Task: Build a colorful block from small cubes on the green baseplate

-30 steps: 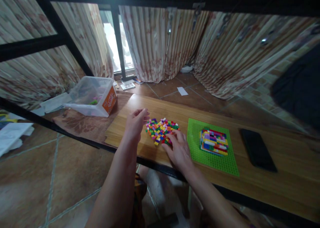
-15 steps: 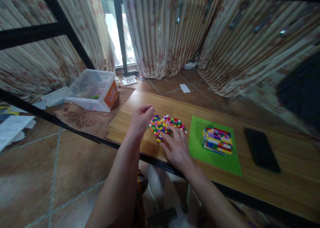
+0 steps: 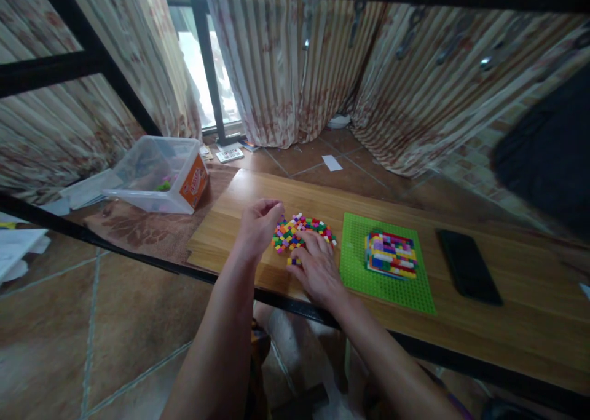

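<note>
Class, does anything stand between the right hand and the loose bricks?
Nothing visible does: the right hand extends over the near side of the loose bricks, and the left hand is at their left side.

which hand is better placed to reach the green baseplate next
Probably the right hand: it is at the loose bricks, nearer the green baseplate. The left hand is at the bricks' left side, farther from the baseplate.

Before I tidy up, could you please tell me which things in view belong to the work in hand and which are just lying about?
Seemingly in use:
- loose bricks by the right hand
- green baseplate
- brick block on it

Probably lying about:
- black phone
- plastic box
- white paper on the floor
</note>
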The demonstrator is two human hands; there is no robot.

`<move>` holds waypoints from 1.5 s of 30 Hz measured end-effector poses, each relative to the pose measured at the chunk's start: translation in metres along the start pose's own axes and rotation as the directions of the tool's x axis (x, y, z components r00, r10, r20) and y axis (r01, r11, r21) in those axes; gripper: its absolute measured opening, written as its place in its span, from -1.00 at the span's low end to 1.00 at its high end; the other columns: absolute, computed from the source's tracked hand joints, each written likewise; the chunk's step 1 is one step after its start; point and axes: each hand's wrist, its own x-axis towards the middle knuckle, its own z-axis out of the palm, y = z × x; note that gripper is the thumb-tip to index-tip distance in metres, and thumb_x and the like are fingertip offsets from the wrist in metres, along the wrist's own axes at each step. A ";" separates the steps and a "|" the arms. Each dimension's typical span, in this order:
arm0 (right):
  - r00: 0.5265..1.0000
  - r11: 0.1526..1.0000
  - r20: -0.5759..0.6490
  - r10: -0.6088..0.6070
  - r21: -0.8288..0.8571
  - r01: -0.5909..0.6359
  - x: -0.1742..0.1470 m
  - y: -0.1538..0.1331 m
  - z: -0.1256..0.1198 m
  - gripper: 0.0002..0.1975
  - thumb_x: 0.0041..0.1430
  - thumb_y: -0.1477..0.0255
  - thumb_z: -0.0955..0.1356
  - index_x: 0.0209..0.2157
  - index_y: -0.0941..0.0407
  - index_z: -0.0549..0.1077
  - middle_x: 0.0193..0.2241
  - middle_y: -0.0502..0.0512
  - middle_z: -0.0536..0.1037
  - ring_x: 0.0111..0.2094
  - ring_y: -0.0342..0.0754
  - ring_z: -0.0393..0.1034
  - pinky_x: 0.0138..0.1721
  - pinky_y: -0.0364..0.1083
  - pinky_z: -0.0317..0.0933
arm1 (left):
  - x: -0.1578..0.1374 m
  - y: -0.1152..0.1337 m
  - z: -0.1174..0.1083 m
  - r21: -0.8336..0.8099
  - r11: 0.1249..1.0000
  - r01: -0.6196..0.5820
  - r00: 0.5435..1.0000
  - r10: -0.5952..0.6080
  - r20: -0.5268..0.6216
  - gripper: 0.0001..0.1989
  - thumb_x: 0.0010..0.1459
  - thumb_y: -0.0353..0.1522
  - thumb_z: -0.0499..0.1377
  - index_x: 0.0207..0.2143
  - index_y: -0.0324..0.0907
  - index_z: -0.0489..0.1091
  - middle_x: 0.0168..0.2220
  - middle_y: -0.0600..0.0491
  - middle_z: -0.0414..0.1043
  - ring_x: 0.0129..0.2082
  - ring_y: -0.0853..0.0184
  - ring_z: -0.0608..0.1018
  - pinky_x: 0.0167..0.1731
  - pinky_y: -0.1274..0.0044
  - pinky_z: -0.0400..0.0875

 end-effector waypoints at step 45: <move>0.780 0.452 -0.068 0.622 0.845 -0.287 -0.053 0.060 -0.104 -0.77 0.04 0.23 0.42 -0.50 0.11 0.50 -0.58 -0.08 0.41 -0.53 -0.20 0.21 -0.49 -0.17 0.16 | -0.051 -0.026 0.109 0.065 0.984 -0.165 0.649 0.059 0.758 -0.86 0.13 -0.31 0.21 -0.42 -0.19 0.48 -0.50 0.11 0.44 -0.46 0.42 0.44 -0.39 0.58 0.34</move>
